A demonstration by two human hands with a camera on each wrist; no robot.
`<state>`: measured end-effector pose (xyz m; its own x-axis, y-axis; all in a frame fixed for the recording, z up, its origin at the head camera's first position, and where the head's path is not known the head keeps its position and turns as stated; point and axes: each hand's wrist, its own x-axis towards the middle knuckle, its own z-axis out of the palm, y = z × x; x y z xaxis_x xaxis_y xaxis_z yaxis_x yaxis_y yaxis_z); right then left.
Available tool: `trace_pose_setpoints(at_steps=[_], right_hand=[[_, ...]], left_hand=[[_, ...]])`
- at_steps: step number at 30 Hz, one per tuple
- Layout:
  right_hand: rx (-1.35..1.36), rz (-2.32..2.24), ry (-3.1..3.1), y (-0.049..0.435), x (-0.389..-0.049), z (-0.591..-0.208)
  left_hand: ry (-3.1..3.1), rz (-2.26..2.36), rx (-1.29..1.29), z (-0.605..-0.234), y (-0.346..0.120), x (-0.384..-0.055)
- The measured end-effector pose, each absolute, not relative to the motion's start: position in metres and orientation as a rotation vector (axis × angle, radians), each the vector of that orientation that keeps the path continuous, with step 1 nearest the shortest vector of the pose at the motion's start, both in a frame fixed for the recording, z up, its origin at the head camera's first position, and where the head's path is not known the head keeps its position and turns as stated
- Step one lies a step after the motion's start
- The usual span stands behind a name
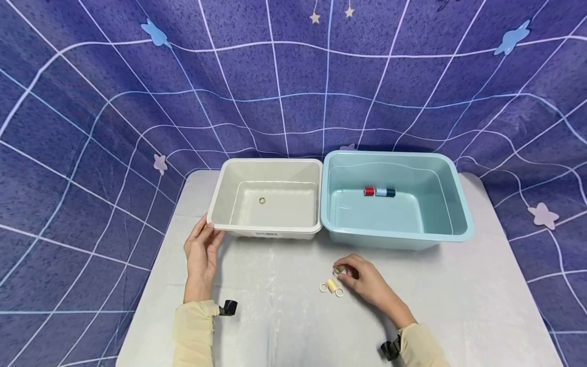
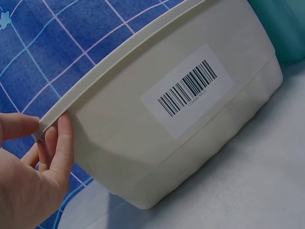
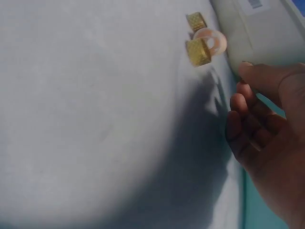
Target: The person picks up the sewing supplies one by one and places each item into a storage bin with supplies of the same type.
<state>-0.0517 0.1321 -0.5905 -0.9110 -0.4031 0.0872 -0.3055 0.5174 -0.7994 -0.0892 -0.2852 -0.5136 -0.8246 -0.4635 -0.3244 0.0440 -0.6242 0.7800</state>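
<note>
My left hand [image 1: 202,255] grips the front left corner of the pale grey bin [image 1: 263,228], thumb on the rim and fingers underneath. Just above the table, my right hand [image 1: 364,279] pinches a small ring thimble [image 1: 337,270] between thumb and fingertips; the right wrist view mostly hides it. Close by lie a pale yellow thread spool [image 1: 331,285] and two gold, dimpled ring thimbles [image 3: 196,53], one on either side of the spool. Another ring thimble [image 1: 262,203] lies on the grey bin's floor.
A light blue bin [image 1: 399,236] stands against the grey bin's right side. Inside it, red [image 1: 369,191], light blue [image 1: 381,192] and dark [image 1: 391,193] spools lie in a row. A patterned blue curtain [image 1: 293,76] hangs behind the white-covered table [image 1: 275,316].
</note>
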Motion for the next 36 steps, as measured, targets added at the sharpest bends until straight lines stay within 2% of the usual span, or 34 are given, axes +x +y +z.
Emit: trace_pose_setpoints(at_steps=[5,16,25,36], right_hand=[[-0.624,-1.367,2.596,0.128,-0.053,-0.577],[-0.833,-1.370,2.564,0.112,-0.065,-0.527],[-0.961,-1.264,2.429,0.081,-0.078,-0.485],[-1.181,-1.104,2.453,0.035,-0.105,-0.460]], left_hand=[[-1.161,-2.496,0.738,-0.513,-0.284,-0.089],[-1.137,-2.525,0.762,-0.512,-0.286,-0.090],[-1.143,-2.544,0.798,-0.511,-0.288,-0.090],[-1.099,-2.541,0.835,-0.511,-0.289,-0.093]])
